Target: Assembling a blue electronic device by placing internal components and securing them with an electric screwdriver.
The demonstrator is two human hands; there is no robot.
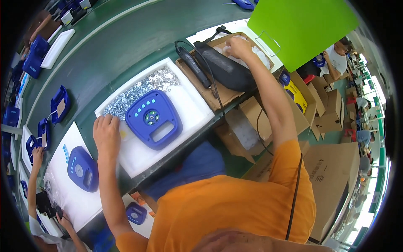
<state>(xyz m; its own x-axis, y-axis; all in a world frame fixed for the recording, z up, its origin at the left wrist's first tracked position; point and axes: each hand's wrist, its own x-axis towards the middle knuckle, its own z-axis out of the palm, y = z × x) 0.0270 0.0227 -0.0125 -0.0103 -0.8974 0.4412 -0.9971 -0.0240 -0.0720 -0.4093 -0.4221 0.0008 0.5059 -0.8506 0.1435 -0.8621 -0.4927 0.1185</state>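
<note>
A blue plastic housing (171, 113) with a round circuit board, a row of light-blue buttons and a handle slot lies in a white foam tray (195, 103). Loose screws and washers (145, 86) are heaped along the tray's far side. My left hand (107, 132) rests at the tray's left edge beside the housing, its fingers bent over the screws; whatever they pinch is hidden. To the far right, my right hand (239, 47) reaches into a cardboard box (273, 63) of white round pieces (262, 56). Its fingers are drawn together, and their tips are partly hidden.
A corded electric screwdriver (194, 67) and a black mesh pouch (224, 67) lie between tray and box. Another blue housing (82, 169) sits on a white sheet at left, near a co-worker's hand (37, 155). A green panel (298, 29) stands at far right.
</note>
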